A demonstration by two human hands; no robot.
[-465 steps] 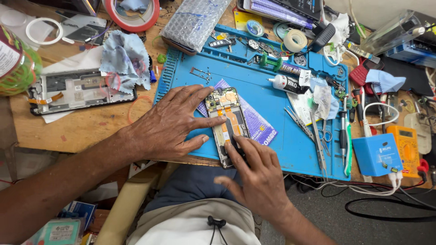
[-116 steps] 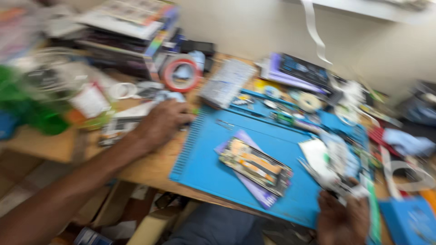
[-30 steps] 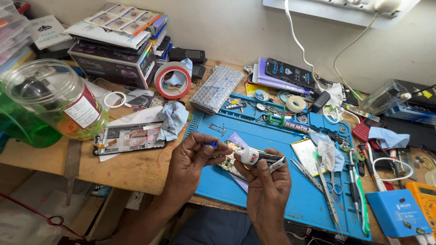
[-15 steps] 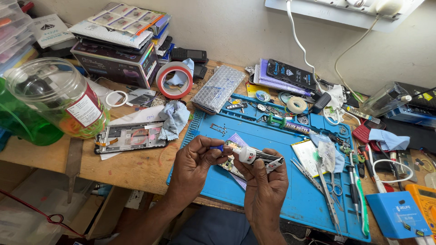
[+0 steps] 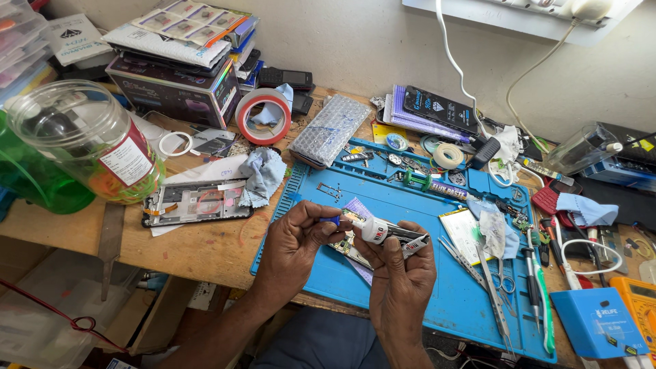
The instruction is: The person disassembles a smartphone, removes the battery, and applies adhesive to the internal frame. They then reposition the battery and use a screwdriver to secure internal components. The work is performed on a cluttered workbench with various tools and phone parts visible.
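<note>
My right hand (image 5: 403, 270) holds a squeezed grey glue tube (image 5: 393, 234) with a white neck, lifted over the blue work mat (image 5: 451, 301). My left hand (image 5: 295, 240) pinches the small blue cap (image 5: 332, 221) at the tube's tip. Under the tube lies an opened phone body (image 5: 344, 241) on a purple card, partly hidden by both hands.
Tweezers and scissors (image 5: 492, 290) lie right of my hands. A phone frame (image 5: 195, 203) and grey cloth (image 5: 262, 174) lie on the wooden table to the left, near a clear jar (image 5: 92, 140), a red tape roll (image 5: 264, 115) and stacked boxes (image 5: 174, 89). A blue box (image 5: 598, 321) sits at right.
My hands have stayed together over the mat with the tube. My left fingers have closed on the blue cap at its tip.
</note>
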